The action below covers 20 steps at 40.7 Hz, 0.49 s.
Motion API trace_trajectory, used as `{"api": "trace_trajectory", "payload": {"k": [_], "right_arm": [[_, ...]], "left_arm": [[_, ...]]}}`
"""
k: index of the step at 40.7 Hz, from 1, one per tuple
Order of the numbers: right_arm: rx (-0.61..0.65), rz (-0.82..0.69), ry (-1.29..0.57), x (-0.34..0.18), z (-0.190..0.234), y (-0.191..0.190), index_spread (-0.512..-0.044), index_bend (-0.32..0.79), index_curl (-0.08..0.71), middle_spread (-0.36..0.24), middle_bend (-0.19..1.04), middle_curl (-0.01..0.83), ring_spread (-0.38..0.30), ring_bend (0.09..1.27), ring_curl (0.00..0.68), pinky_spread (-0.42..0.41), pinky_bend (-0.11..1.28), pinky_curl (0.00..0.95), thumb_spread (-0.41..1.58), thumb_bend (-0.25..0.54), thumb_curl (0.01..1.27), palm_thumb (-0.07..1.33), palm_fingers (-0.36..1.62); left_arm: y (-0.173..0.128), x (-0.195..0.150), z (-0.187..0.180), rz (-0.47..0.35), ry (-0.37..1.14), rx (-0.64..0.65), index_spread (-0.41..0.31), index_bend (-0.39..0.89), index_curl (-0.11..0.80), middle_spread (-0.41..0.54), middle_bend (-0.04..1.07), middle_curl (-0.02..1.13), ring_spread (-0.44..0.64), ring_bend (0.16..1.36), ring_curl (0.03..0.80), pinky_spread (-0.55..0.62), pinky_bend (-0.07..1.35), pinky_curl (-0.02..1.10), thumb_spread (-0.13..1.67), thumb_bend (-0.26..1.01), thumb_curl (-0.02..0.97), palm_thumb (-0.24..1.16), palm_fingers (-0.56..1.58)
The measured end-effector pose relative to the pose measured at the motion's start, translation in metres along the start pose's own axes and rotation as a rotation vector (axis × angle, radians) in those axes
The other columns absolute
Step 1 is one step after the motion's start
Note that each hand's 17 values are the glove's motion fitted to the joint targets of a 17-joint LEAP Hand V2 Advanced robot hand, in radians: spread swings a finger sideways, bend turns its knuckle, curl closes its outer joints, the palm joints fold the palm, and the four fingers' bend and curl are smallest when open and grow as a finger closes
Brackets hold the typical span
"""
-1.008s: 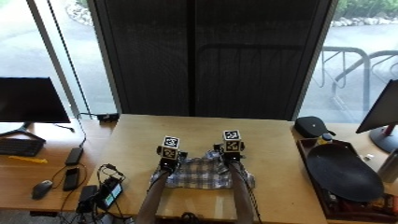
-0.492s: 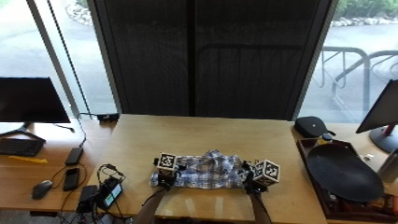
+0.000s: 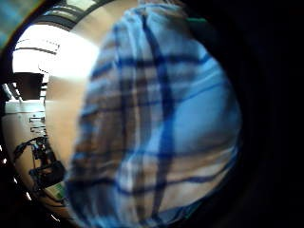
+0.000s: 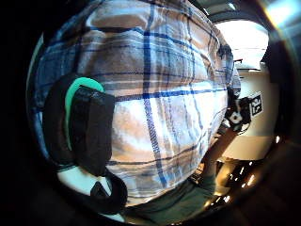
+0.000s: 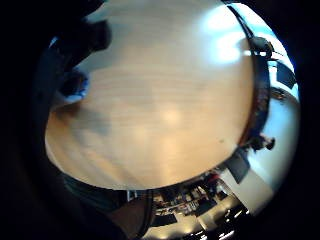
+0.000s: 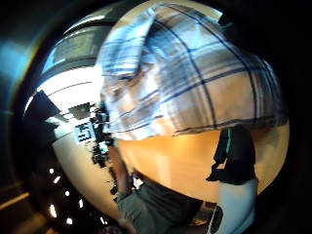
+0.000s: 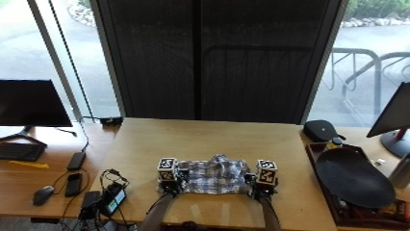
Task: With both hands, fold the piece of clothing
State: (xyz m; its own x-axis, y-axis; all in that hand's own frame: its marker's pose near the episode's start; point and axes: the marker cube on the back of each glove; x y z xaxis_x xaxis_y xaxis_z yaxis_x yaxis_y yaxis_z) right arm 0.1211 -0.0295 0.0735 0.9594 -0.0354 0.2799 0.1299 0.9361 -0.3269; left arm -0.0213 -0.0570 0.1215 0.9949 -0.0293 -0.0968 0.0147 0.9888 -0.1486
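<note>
Bare table (image 7: 211,139) beyond the bunched plaid garment (image 7: 213,176); black dish (image 7: 354,177) at right, cables (image 7: 106,197) at left.

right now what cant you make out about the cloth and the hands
- Blue and brown plaid cloth garment: outside view shows it bunched between the hands; what kind of clothing it is can't be told.
- Left hand and right hand: in the outside view they are too small to show how they hold the cloth.
- Left little finger side palm view: cloth fills it, blurred, hiding most of the light wooden table.

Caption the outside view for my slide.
Both gloved hands, left hand and right hand, hold a plaid garment on the wooden table.
</note>
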Motion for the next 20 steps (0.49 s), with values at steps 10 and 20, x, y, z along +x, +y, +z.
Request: {"api": "trace_trajectory", "payload": {"k": [10, 20], "right_arm": [[-0.012, 0.237, 0.315, 0.013, -0.004, -0.001, -0.366, 0.11, 0.313, -0.128, 0.07, 0.241, -0.126, 0.4, 0.363, -0.143, 0.76, 0.406, 1.15, 0.045, 0.52, 1.06, 0.57], [0.257, -0.004, 0.032, -0.001, -0.017, -0.028, -0.378, 0.19, 0.325, -0.22, 0.17, 0.252, -0.289, 0.54, 0.409, -0.312, 0.69, 0.372, 0.94, -0.024, 0.58, 1.05, 0.95]], "left_arm": [[-0.005, -0.02, 0.003, -0.079, -0.16, 0.046, -0.131, 0.17, 0.376, 0.024, 0.16, 0.36, 0.2, 0.43, 0.353, 0.3, 0.41, 0.37, 1.4, -0.02, 0.203, 0.19, 0.31], [-0.012, -0.017, 0.003, -0.08, -0.166, 0.077, -0.138, 0.18, 0.393, 0.03, 0.17, 0.36, 0.23, 0.42, 0.346, 0.32, 0.39, 0.37, 1.4, -0.02, 0.196, 0.13, 0.3]]}}
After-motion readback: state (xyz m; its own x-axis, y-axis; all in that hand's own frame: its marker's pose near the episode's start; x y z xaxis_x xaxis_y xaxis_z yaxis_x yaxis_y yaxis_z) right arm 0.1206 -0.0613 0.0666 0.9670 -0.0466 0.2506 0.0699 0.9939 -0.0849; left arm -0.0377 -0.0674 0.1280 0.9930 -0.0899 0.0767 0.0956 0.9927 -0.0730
